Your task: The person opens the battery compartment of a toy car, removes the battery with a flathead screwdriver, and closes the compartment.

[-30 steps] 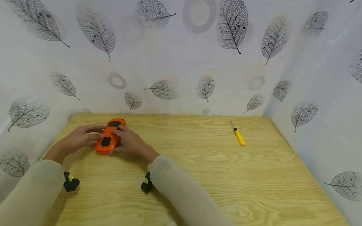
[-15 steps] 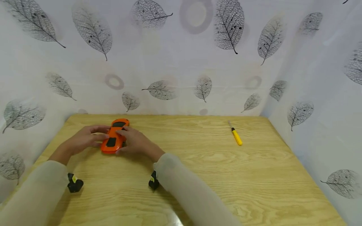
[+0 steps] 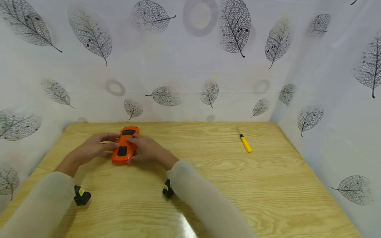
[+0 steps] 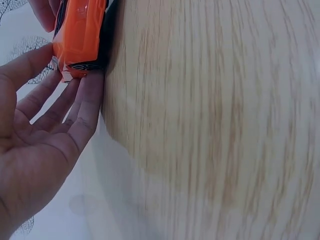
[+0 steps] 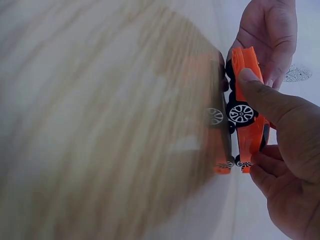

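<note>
An orange toy car (image 3: 127,142) with dark windows sits toward the table's back left, one end pointing away from me. My left hand (image 3: 92,148) holds its left side, and in the left wrist view the thumb and fingers (image 4: 32,65) meet the car's end. From the right, my right hand (image 3: 148,148) grips the car, its thumb (image 5: 265,95) along the side near the wheel in the right wrist view. The car's wheels (image 5: 241,113) show there, standing close over the tabletop and its reflection. Part of the car's right side is hidden by my right hand.
A yellow-handled screwdriver (image 3: 245,143) lies at the back right of the wooden table (image 3: 238,185). Leaf-patterned white cloth (image 3: 184,66) hangs behind the table and along both sides. Black wrist cameras (image 3: 81,195) show below both hands.
Both hands have moved to the right across the table with the toy car between them. The head view has turned slightly, so the screwdriver appears a little farther left.
</note>
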### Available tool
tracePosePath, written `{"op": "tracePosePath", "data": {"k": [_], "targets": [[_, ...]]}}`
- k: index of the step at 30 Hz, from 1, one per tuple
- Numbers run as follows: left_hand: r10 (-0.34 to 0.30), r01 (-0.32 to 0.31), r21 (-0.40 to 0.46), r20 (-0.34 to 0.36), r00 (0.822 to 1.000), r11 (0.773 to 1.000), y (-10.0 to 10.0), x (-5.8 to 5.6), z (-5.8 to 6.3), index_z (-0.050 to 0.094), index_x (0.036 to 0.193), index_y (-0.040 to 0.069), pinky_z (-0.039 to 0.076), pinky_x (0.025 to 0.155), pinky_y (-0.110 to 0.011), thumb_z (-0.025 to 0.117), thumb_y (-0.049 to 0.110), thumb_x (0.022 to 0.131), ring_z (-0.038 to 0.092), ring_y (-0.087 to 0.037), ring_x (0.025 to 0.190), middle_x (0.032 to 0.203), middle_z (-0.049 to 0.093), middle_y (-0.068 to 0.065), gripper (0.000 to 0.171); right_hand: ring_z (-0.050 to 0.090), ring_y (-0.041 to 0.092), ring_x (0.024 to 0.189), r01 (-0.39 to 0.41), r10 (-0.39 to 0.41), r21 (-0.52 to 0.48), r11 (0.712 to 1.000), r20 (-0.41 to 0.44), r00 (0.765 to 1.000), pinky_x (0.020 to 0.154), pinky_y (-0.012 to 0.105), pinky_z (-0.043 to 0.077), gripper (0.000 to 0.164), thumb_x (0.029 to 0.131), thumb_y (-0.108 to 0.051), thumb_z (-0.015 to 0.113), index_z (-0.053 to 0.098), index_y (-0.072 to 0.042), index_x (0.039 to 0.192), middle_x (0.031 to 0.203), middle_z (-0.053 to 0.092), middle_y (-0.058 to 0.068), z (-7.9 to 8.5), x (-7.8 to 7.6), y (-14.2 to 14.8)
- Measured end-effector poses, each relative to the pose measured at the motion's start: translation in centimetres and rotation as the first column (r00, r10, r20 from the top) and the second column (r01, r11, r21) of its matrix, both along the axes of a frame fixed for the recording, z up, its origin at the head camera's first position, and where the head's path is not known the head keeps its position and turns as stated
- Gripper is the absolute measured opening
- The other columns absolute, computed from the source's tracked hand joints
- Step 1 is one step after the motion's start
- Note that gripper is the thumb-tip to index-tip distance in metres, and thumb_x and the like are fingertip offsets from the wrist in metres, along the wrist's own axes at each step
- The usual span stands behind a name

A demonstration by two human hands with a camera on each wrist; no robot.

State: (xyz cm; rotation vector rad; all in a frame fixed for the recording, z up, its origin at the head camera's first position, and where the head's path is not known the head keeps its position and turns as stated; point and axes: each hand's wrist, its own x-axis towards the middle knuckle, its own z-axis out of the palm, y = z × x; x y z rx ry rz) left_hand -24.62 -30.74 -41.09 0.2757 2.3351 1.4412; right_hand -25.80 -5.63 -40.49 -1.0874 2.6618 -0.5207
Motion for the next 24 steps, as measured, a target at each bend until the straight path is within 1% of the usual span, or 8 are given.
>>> {"op": "tracePosePath", "data": {"k": [2, 4, 7, 12, 15, 19, 22, 24], "targets": [[0.002, -0.002, 0.002, 0.013, 1.0, 1.0, 0.4, -0.2, -0.1, 0.034, 0.156, -0.002, 0.06, 0.092, -0.038, 0.066, 0.024, 0.103, 0.058, -0.035, 0.126, 0.157, 0.034, -0.029, 0.068, 0.041, 0.018, 0.145, -0.005, 0.005, 0.011, 1.0, -0.002, 1.0, 0.118, 0.024, 0.034, 0.087, 0.086, -0.05, 0.081, 0.042, -0.02, 0.158, 0.164, 0.035, 0.006, 0.0, -0.2, 0.4], [0.003, -0.003, 0.004, 0.019, 1.0, 1.0, 0.9, -0.3, -0.1, 0.034, 0.157, -0.002, 0.06, 0.092, -0.037, 0.065, 0.024, 0.103, 0.057, -0.035, 0.126, 0.157, 0.034, -0.029, 0.068, 0.044, 0.018, 0.143, -0.02, 0.021, 0.014, 1.0, -0.011, 1.0, 0.117, 0.023, 0.035, 0.087, 0.086, -0.049, 0.081, 0.042, -0.019, 0.158, 0.162, 0.038, 0.005, 0.1, -0.4, 0.8], [0.004, -0.005, 0.029, 0.023, 1.0, 1.0, 1.5, -0.3, -0.3, 0.033, 0.156, -0.003, 0.06, 0.092, -0.037, 0.064, 0.022, 0.104, 0.058, -0.032, 0.124, 0.155, 0.035, -0.031, 0.067, 0.047, 0.016, 0.139, -0.038, 0.038, 0.008, 0.999, -0.022, 0.999, 0.115, 0.022, 0.037, 0.088, 0.086, -0.048, 0.082, 0.042, -0.017, 0.158, 0.159, 0.042, 0.004, 0.0, -0.7, 1.5], [0.001, -0.003, 0.076, 0.027, 1.0, 0.997, 2.8, -0.2, -0.5, 0.031, 0.155, -0.007, 0.061, 0.091, -0.037, 0.063, 0.017, 0.104, 0.06, -0.029, 0.12, 0.152, 0.037, -0.032, 0.065, 0.053, 0.015, 0.13, -0.059, 0.058, -0.002, 0.998, -0.043, 0.997, 0.111, 0.022, 0.041, 0.086, 0.085, -0.046, 0.084, 0.045, -0.015, 0.155, 0.152, 0.049, 0.004, -0.2, -0.9, 2.6], [0.007, -0.01, 0.084, 0.033, 0.999, 0.996, 3.7, -0.3, -0.5, 0.031, 0.155, -0.007, 0.061, 0.091, -0.037, 0.064, 0.018, 0.103, 0.06, -0.028, 0.12, 0.151, 0.038, -0.032, 0.066, 0.053, 0.017, 0.131, -0.057, 0.056, -0.003, 0.998, -0.036, 0.998, 0.111, 0.024, 0.042, 0.085, 0.084, -0.044, 0.085, 0.047, -0.013, 0.154, 0.151, 0.05, 0.005, -0.2, -1.0, 3.4], [0.013, -0.016, 0.089, 0.043, 0.999, 0.996, 4.8, -0.3, -0.5, 0.032, 0.155, -0.006, 0.06, 0.091, -0.037, 0.065, 0.019, 0.103, 0.06, -0.027, 0.119, 0.15, 0.039, -0.032, 0.067, 0.05, 0.022, 0.138, -0.044, 0.044, -0.002, 0.999, -0.029, 0.999, 0.115, 0.028, 0.041, 0.087, 0.083, -0.044, 0.086, 0.046, -0.015, 0.155, 0.156, 0.046, 0.008, -0.1, -1.1, 4.4], [0.012, -0.016, 0.094, 0.045, 0.999, 0.995, 5.7, -0.4, -0.5, 0.031, 0.155, -0.007, 0.061, 0.091, -0.037, 0.065, 0.018, 0.103, 0.061, -0.026, 0.118, 0.15, 0.038, -0.032, 0.066, 0.049, 0.023, 0.139, -0.052, 0.052, -0.003, 0.999, -0.034, 0.998, 0.115, 0.028, 0.04, 0.086, 0.084, -0.043, 0.086, 0.046, -0.014, 0.155, 0.156, 0.047, 0.009, -0.1, -1.2, 5.2], [0.011, -0.016, 0.095, 0.048, 0.999, 0.995, 6.2, -0.4, -0.4, 0.031, 0.155, -0.007, 0.061, 0.091, -0.037, 0.064, 0.016, 0.103, 0.061, -0.027, 0.117, 0.15, 0.038, -0.031, 0.066, 0.05, 0.021, 0.137, -0.06, 0.06, 0.001, 0.998, -0.04, 0.997, 0.115, 0.027, 0.04, 0.086, 0.084, -0.043, 0.085, 0.046, -0.012, 0.154, 0.154, 0.049, 0.007, -0.1, -1.2, 5.8]]}}
